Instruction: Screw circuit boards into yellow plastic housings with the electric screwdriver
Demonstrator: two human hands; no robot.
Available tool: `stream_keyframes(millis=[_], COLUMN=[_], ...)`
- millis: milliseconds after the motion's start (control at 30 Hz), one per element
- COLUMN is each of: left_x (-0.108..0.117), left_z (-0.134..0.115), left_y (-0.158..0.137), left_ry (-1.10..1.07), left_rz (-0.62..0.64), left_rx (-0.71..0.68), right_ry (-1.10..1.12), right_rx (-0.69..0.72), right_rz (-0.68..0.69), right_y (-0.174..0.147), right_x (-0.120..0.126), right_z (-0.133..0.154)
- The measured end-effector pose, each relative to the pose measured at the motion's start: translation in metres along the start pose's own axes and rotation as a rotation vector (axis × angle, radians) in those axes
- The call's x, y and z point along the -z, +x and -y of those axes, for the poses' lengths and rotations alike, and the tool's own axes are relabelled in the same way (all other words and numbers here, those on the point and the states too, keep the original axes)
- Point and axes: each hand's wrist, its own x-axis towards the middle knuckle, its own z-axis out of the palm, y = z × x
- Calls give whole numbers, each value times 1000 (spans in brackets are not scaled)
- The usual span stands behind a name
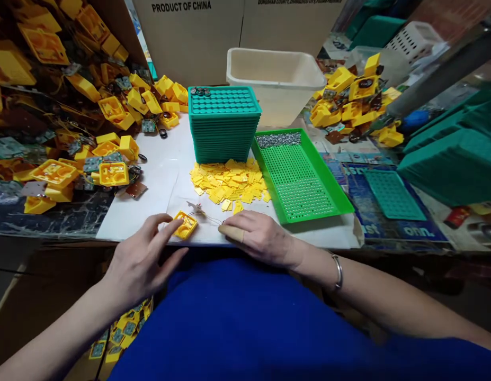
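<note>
A small yellow plastic case (186, 226), open side up with parts and wiring inside, lies near the table's front edge. My left hand (140, 259) steadies it, with fingertips on its left side and the thumb lower, by the table edge. Thin wires run from the case past a small part (198, 208) to the fingertips of my right hand (261, 235). These fingers are pinched together on the wire ends, and a tan cover sits on one finger. Just beyond is a pile of flat yellow plastic pieces (229, 182).
A stack of teal trays (225, 135) stands behind the pile. To its right lies a green perforated tray (296, 180) with small metal pieces (279, 139) at its far end. Wired yellow cases (114, 108) heap at left, more (352, 95) at right. A whitish bin (275, 69) stands behind.
</note>
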Motion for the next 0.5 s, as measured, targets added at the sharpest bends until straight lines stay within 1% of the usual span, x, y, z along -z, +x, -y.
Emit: stream_keyframes(millis=[33, 100, 167, 267, 367, 433, 500], left_x=[1, 3, 3, 4, 4, 3, -1], left_z=[5, 16, 26, 30, 23, 15, 6], left_y=[0, 3, 11, 23, 33, 38, 40], left_ry=[-37, -119, -196, -291, -371, -432, -506], left_rz=[14, 92, 173, 233, 263, 285, 293], left_rx=[36, 82, 85, 69, 118, 193, 254], right_ry=[17, 7, -35, -56, -54, -31, 58], right_rx=[-72, -200, -274, -321, -308, -299, -336], right_rz=[1, 40, 117, 234, 308, 327, 287], right_y=[0, 2, 7, 14, 16, 16, 16], right_x=[-1, -1, -1, 2, 7, 9, 9], right_z=[0, 2, 4, 7, 7, 6, 2])
